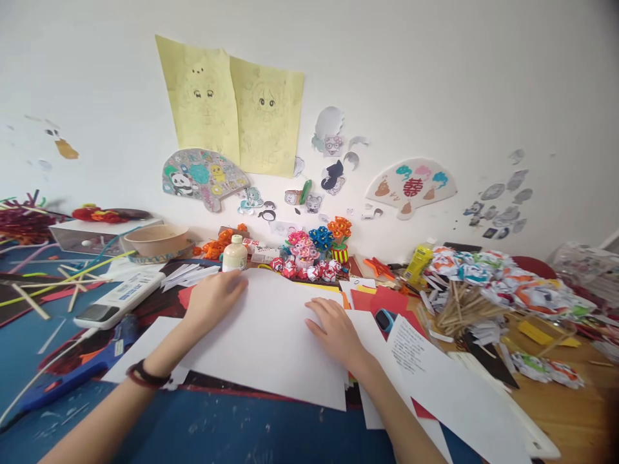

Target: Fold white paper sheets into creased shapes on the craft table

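Observation:
A large white sheet of paper [271, 341] lies in front of me, its far edge slightly curved up. My left hand [217, 299] rests at the sheet's far left side, fingers stretched out over its edge and a little blurred. On the right part of the same sheet is my right hand [333, 328], its fingers apart and slightly bent, touching the paper. More white sheets [382, 386] stick out beneath it on the right. A printed sheet [435, 367] lies beside my right forearm.
A glue gun [72, 380] and a white device with a cable [120, 299] lie at left. Along the wall stand a cream bottle [235, 253], craft flowers [322, 238] and a yellow bottle [420, 261]. Wooden sticks [459, 309] and wrapped paper bundles [522, 280] crowd the right.

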### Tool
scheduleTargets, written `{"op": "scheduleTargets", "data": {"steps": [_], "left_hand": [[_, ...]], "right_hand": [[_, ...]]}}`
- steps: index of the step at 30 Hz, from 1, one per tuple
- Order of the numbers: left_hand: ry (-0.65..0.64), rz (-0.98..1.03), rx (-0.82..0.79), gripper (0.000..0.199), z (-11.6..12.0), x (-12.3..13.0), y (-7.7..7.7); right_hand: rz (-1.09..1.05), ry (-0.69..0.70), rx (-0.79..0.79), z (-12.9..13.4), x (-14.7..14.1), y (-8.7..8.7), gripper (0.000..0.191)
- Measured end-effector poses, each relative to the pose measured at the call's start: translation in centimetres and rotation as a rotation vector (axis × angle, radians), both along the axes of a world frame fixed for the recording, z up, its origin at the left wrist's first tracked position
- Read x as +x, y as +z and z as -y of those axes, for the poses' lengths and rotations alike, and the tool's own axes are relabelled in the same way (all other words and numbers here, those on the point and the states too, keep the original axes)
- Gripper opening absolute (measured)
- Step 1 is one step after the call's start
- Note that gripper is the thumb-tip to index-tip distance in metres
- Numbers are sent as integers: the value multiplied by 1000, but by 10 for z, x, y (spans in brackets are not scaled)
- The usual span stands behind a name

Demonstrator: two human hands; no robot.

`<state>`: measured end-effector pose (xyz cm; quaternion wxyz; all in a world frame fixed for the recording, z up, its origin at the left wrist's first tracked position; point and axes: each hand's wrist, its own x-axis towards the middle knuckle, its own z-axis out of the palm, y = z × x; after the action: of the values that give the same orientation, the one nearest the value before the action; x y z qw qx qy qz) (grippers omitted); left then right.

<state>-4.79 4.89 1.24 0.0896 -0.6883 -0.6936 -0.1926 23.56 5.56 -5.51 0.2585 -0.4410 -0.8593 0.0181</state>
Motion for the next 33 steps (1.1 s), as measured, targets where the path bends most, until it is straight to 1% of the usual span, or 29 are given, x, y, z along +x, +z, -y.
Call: {"op": "scheduleTargets", "data": {"steps": [2, 3, 6, 8, 10, 13, 15, 17, 19, 20, 22, 23, 25, 26, 28, 29, 30, 31, 33], "left_hand": [[-47, -59, 70, 31, -3, 10, -4], [-104, -92, 109, 31, -3, 15, -7], [-358, -179, 185, 31, 4, 29, -21], [-513, -217, 188, 31, 15, 37, -30], [-626, -261, 148, 34, 27, 46, -38], [-676, -318, 125, 36, 39, 60, -52], [-672, -338, 103, 33, 43, 70, -63], [-669, -340, 104, 33, 43, 80, -74], [-673, -328, 107, 33, 45, 90, -81], [-674, -313, 102, 33, 46, 93, -82], [-703, -252, 59, 27, 48, 95, -76], [-717, -199, 28, 25, 48, 93, -70], [-809, -63, -38, 25, 47, 79, -53], [-811, 2, -30, 29, 44, 68, -44], [-744, 65, 1, 34, 36, 41, -30], [-705, 67, -13, 36, 31, 26, -27], [-673, 73, -40, 37, 25, 13, -26], [-667, 83, -90, 39, 20, 1, -28], [-732, 122, -193, 43, 14, -15, -37]], "right_hand": [[32, 0, -58, -1, 2, -6, 37], [48, -5, -92, -3, 4, -9, 40], [75, -10, -178, -13, 12, -18, 46], [70, 3, -199, -22, 18, -22, 46], [56, 12, -181, -29, 22, -23, 44], [-9, -26, -80, -31, 19, -20, 40], [-91, -60, -2, -26, 10, -17, 39], [-178, -46, 38, -18, -1, -14, 40], [-211, 50, 24, -12, -12, -13, 40], [-191, 109, 3, -10, -16, -13, 41], [-117, 206, -50, -8, -23, -14, 42], [-79, 234, -74, -8, -24, -15, 43], [-29, 254, -104, -8, -25, -16, 45], [-17, 254, -112, -8, -25, -16, 46], [-7, 248, -122, -7, -24, -15, 48], [-4, 243, -127, -7, -23, -14, 49], [0, 240, -133, -6, -22, -13, 49], [4, 238, -139, -5, -21, -12, 50], [5, 229, -137, -4, -20, -9, 50]]}}
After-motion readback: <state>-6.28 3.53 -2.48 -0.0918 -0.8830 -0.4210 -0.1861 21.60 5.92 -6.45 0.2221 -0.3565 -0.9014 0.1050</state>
